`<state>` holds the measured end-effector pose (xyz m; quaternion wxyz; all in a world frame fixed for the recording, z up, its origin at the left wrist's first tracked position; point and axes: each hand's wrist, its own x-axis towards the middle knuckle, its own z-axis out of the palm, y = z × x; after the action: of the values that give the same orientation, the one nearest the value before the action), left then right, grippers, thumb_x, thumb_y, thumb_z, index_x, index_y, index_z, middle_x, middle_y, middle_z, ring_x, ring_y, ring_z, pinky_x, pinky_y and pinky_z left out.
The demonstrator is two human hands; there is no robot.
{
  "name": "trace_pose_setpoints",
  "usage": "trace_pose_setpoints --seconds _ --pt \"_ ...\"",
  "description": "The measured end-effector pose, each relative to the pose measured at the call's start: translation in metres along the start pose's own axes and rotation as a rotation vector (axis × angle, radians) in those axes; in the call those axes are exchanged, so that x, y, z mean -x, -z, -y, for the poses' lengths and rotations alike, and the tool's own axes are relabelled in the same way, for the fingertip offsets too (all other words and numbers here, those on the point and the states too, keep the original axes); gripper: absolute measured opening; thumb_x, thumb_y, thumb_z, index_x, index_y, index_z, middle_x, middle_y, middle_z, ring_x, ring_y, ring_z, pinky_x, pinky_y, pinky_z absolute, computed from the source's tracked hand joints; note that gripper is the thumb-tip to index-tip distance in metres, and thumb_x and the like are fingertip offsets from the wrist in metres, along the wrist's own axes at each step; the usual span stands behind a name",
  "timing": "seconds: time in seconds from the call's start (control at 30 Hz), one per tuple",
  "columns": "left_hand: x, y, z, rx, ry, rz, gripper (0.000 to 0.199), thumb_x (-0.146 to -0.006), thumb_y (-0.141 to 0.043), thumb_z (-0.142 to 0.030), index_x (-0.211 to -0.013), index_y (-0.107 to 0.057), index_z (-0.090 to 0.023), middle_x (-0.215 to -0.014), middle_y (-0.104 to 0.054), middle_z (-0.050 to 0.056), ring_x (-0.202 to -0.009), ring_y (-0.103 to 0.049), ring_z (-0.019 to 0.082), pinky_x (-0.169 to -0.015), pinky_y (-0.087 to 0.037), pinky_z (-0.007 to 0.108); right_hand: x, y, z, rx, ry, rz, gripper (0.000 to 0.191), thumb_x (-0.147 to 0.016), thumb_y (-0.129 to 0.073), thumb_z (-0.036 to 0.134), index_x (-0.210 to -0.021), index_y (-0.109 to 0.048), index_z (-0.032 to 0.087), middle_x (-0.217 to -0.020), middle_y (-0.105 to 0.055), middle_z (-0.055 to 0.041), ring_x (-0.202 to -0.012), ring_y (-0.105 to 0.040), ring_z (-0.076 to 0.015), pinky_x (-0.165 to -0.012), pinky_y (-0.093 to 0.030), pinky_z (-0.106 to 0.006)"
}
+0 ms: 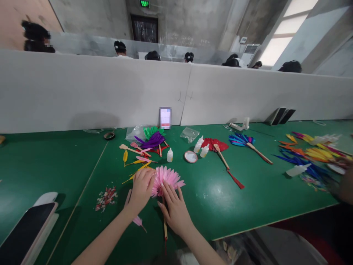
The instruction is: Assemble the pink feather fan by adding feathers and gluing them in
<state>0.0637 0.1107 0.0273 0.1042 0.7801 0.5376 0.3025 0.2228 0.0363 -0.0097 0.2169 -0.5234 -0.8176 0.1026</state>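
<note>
A pink feather fan (171,178) with a wooden handle (165,228) lies on the green table in front of me. My left hand (142,187) is at the fan's left edge, fingers bent together over the feathers. Across the base of the fan rests my right hand (175,208), its fingers stretched out and the thumb apart, near the handle. A loose pink feather (138,221) lies below my left wrist. Yellow feathers (138,172) are spread just behind my left hand.
Behind the fan stand a glue bottle (170,155) and a round white dish (191,156). A red fan (220,151) and a blue fan (245,142) lie to the right. Feather scraps (106,198) are at the left. A white partition (110,92) runs along the back.
</note>
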Motion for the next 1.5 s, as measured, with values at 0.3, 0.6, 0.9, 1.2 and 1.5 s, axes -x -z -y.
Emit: trace_pose_setpoints --seconds 0.3,0.6,0.9,1.2,1.5 --pt "0.068 -0.015 -0.01 -0.206 -0.467 0.294 0.065 -0.093 -0.039 -0.04 -0.146 -0.009 -0.016 -0.147 -0.032 0.008 -0.134 -0.03 0.022 -0.109 -0.028 0.042 0.007 -0.006 -0.018 -0.124 -0.157 -0.265 0.054 -0.093 -0.026 0.013 -0.146 -0.015 0.017 -0.148 -0.029 -0.0094 -0.139 -0.02 -0.0191 -0.11 -0.021 -0.051" --pt "0.054 -0.016 0.004 -0.268 -0.51 0.375 0.068 -0.092 -0.035 -0.047 -0.146 -0.003 -0.019 -0.149 -0.024 0.007 -0.135 -0.029 0.022 -0.109 -0.028 0.041 0.008 -0.008 -0.024 -0.14 -0.201 -0.352 0.055 -0.091 -0.03 0.011 -0.144 -0.019 0.02 -0.147 -0.031 -0.0095 -0.138 -0.021 -0.0202 -0.109 -0.022 -0.054" --pt "0.057 -0.017 0.005 -0.276 -0.5 0.387 0.07 -0.091 -0.036 -0.05 -0.146 -0.005 -0.018 -0.15 -0.023 0.006 -0.136 -0.028 0.022 -0.108 -0.03 0.041 0.009 -0.01 -0.026 -0.159 -0.208 -0.357 0.058 -0.089 -0.03 0.009 -0.144 -0.019 0.021 -0.147 -0.03 -0.0096 -0.138 -0.022 -0.0206 -0.108 -0.026 -0.053" --pt "0.054 -0.014 0.004 -0.312 -0.534 0.298 0.068 -0.091 -0.035 -0.05 -0.146 -0.008 -0.019 -0.148 -0.028 0.004 -0.135 -0.029 0.019 -0.11 -0.022 0.037 0.008 -0.01 -0.025 -0.115 -0.165 -0.325 0.053 -0.093 -0.032 0.016 -0.145 -0.02 0.021 -0.147 -0.032 -0.0095 -0.137 -0.025 -0.0213 -0.109 -0.025 -0.053" --pt "0.063 -0.023 0.002 -0.374 -0.52 0.239 0.065 -0.09 -0.036 -0.053 -0.145 -0.018 -0.023 -0.149 -0.027 0.003 -0.136 -0.024 0.024 -0.112 -0.008 0.044 0.005 -0.011 -0.023 -0.075 -0.124 -0.281 0.052 -0.094 -0.033 0.018 -0.145 -0.02 0.02 -0.147 -0.031 -0.0098 -0.137 -0.025 -0.0207 -0.11 -0.023 -0.053"
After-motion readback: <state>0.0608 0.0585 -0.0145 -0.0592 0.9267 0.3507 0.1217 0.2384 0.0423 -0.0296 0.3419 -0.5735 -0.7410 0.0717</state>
